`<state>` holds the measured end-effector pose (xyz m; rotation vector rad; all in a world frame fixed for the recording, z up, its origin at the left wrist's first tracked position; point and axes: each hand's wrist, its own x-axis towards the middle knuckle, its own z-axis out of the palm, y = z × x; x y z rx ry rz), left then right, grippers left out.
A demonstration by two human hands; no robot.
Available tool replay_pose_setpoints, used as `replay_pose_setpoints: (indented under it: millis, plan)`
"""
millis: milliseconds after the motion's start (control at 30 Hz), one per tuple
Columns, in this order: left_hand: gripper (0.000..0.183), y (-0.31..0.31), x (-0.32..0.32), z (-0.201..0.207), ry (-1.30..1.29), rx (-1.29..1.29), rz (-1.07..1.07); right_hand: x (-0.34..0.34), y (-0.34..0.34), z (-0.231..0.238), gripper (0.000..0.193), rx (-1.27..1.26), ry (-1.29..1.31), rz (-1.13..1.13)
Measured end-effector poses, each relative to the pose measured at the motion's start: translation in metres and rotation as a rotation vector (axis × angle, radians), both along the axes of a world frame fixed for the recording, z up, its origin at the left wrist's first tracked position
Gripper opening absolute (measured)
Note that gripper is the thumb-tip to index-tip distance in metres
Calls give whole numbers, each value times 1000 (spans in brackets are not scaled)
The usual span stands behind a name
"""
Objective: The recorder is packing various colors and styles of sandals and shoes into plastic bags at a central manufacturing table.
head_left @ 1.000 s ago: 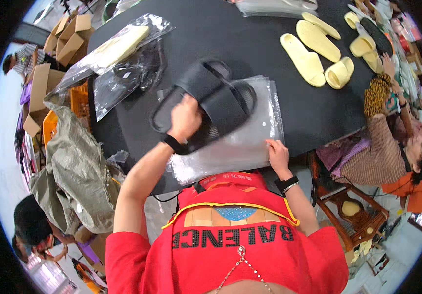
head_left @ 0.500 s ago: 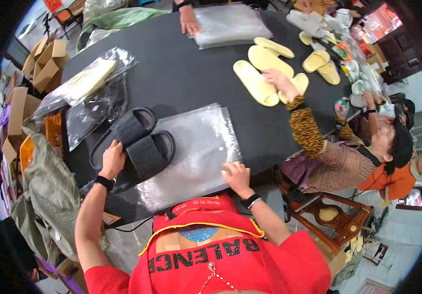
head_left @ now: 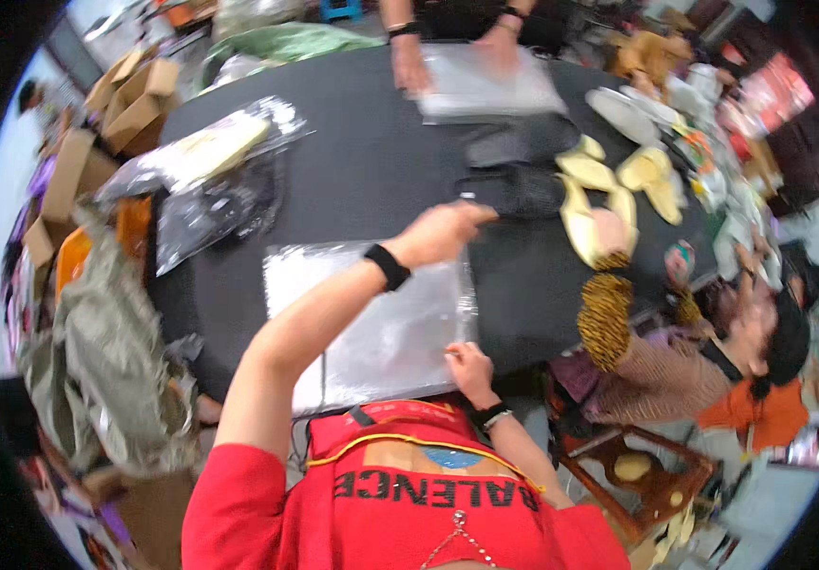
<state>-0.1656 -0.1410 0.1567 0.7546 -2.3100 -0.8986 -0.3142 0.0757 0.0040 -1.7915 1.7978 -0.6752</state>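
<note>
My left hand [head_left: 440,234] stretches across the dark round table [head_left: 352,180], its fingers [head_left: 474,215] loosely curled and touching the near end of a black ribbed slipper [head_left: 514,194]; whether they actually grip it I cannot tell. A second black slipper [head_left: 522,142] lies just beyond. Beneath my forearm lies a clear flat plastic bag [head_left: 381,332]. My right hand [head_left: 471,366] presses that bag's near corner, fingers bent, holding nothing else. Pale yellow slippers [head_left: 619,185] lie right of my left fingers.
</note>
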Motion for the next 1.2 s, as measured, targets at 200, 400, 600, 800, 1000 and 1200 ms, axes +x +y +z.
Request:
replay_pose_setpoints:
  millis: [200, 400, 600, 800, 1000, 1200]
  plan:
    - [33, 70, 97, -97, -372, 373, 272, -2, 0, -3, 10, 58, 14, -22]
    - [21, 96, 219, -109, -231, 380, 623, 44, -8, 21, 23, -223, 352, -82]
    - [36, 26, 340, -69, 376, 36, 1454, 85, -10, 16, 15, -135, 200, 364]
    - [72, -43, 385, -54, 1021, 559, 1414, 98, 17, 3, 15, 174, -81, 230]
    - [28, -55, 393, -104, 1292, 709, 1203, 112, 36, 27, 20, 311, -55, 81]
    - [13, 19, 380, -94, 1035, 500, 1007, 112, 36, 23, 21, 340, -87, -34]
